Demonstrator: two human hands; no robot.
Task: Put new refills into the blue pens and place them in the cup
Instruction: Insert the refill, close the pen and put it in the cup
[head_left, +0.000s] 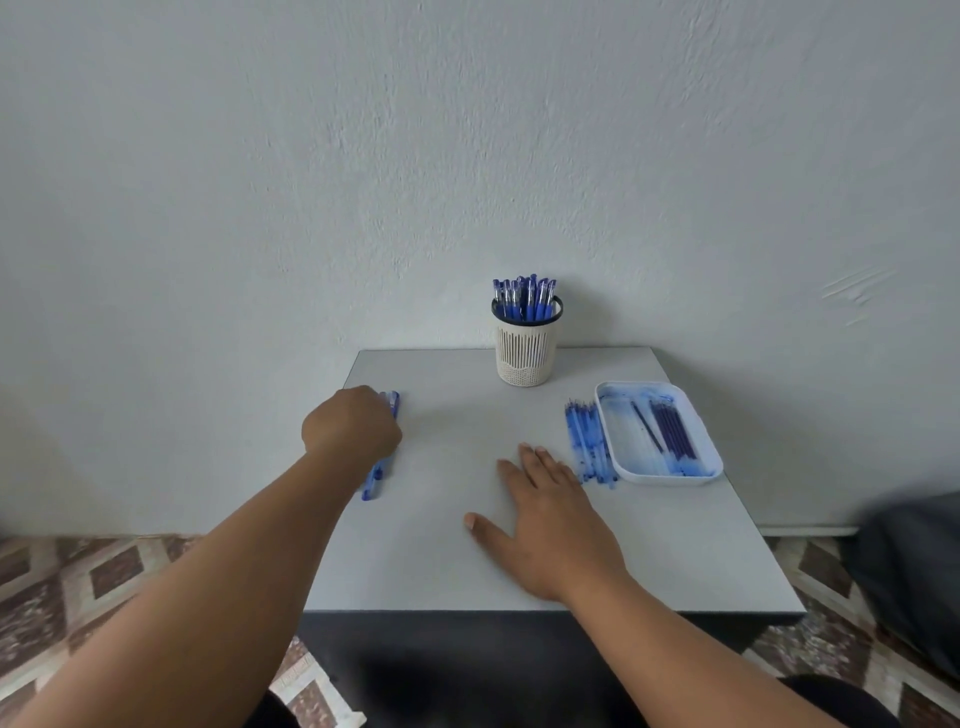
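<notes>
- A person's right hand (550, 525) rests flat and open, palm down, on the pale grey square desk (441, 561), holding nothing; its fingertips lie just short of a row of clear blue-tinted refill tubes (589, 441) lined up on the desk.
- The left hand (350, 423) is curled closed over a blue-capped clear plastic pen (376, 480) near the desk's left edge; whether it already grips the pen or only covers it, I cannot tell.
- The pen's long axis runs front to back, tilted slightly right at the far end; 1 end shows below the hand and the other above it.
- Just right of the refill tubes, touching or nearly so, sits a white rounded plastic tray (711, 447), ink-stained, holding several dark blue refills (672, 428).
- At the far edge, against the wall, stands a cream slotted plastic cup (526, 358), already packed with blue pens.
- Judgement: the pen is the left hand's job, the refills the right's. The cup lies ahead and between both hands, somewhat nearer the right.
</notes>
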